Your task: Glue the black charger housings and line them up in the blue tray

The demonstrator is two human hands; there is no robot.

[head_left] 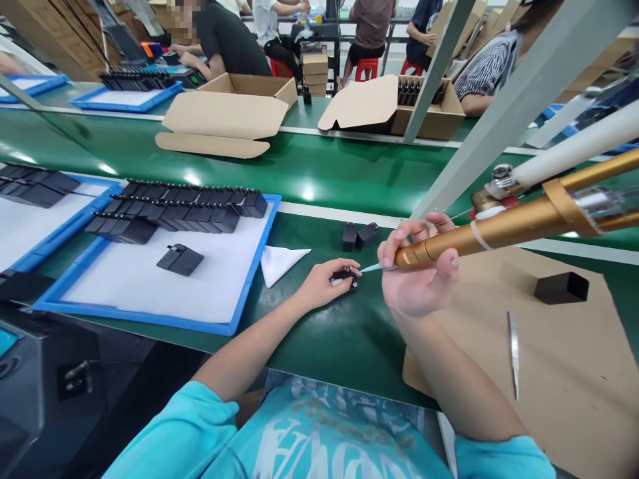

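Observation:
My left hand (327, 283) pinches a small black plug part (344, 275) just above the green bench, its fingers covering much of it. Wrapped round the front of a gold glue dispensing gun (434, 246) is my right hand (419, 279). The gun's thin pale blue nozzle (371, 268) points left and reaches the part, though I cannot tell whether it touches. Two black plug pieces (359, 235) lie just beyond my hands. Left of my left hand rests a folded white cloth or paper (282, 263).
A blue-rimmed tray (239, 293) holds rows of black adapters (174, 206) and one loose adapter (180, 259). On a cardboard sheet (474, 346) lie tweezers (514, 356) and an open black housing (562, 288). A slanted metal post (489, 113) and open cartons (239, 100) stand beyond. Co-workers sit across.

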